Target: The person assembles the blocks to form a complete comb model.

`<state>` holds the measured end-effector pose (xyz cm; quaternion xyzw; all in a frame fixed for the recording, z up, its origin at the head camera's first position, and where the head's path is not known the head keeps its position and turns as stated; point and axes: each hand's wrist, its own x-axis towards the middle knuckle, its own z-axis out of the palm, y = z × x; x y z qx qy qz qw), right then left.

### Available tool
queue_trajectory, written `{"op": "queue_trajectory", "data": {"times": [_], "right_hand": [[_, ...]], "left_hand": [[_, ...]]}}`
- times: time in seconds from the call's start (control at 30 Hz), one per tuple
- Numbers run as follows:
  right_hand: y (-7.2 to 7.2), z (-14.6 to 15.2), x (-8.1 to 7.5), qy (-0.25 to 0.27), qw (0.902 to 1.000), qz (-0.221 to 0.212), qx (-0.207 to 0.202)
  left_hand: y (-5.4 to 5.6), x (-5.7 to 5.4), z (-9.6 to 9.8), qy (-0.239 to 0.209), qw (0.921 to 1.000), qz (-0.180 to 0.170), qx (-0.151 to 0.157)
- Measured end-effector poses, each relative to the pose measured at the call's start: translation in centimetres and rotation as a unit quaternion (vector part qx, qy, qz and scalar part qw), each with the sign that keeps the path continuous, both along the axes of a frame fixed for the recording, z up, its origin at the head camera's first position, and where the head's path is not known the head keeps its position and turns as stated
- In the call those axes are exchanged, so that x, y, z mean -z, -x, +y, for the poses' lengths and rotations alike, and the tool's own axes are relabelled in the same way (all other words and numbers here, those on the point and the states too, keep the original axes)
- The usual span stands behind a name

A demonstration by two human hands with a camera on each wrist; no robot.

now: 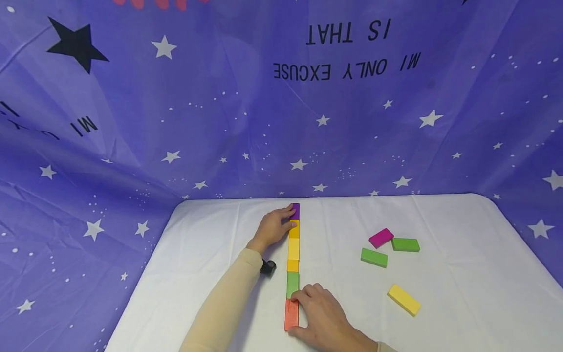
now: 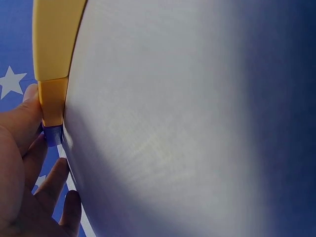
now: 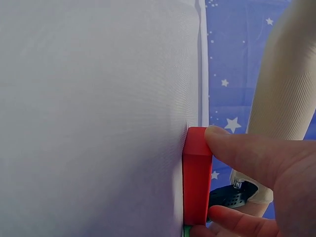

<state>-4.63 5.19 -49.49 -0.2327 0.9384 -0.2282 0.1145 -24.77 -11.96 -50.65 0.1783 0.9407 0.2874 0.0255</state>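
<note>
A straight row of blocks runs away from me on the white table. From the far end come a purple block (image 1: pixel 296 211), an orange block (image 1: pixel 295 232), a yellow block (image 1: pixel 293 249), a short orange block (image 1: pixel 292 265), a green block (image 1: pixel 292 284) and a red block (image 1: pixel 291 314). My left hand (image 1: pixel 273 226) rests at the far end, fingertips touching the purple block and thumb at the orange one, its fingers relaxed. With my right hand (image 1: pixel 324 318) I pinch the red block lengthwise, thumb at its near end and fingers by the green joint.
Right of the row lie a magenta block (image 1: pixel 381 238), a green block (image 1: pixel 405 245), another green block (image 1: pixel 374 257) and a yellow block (image 1: pixel 403 299). A black wrist device (image 1: pixel 268 267) shows beside the left sleeve. Purple star-printed cloth (image 1: pixel 246 122) stands behind the table.
</note>
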Motion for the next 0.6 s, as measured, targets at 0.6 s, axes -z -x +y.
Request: {"op": "queue_trajectory", "data": {"times": [0.6], "right_hand": [[1.2, 3.6, -1.0, 0.063, 0.9905, 0.107, 0.060]], "left_hand": [[-0.1, 0.0, 0.0, -0.012, 0.9999, 0.008, 0.001]]}}
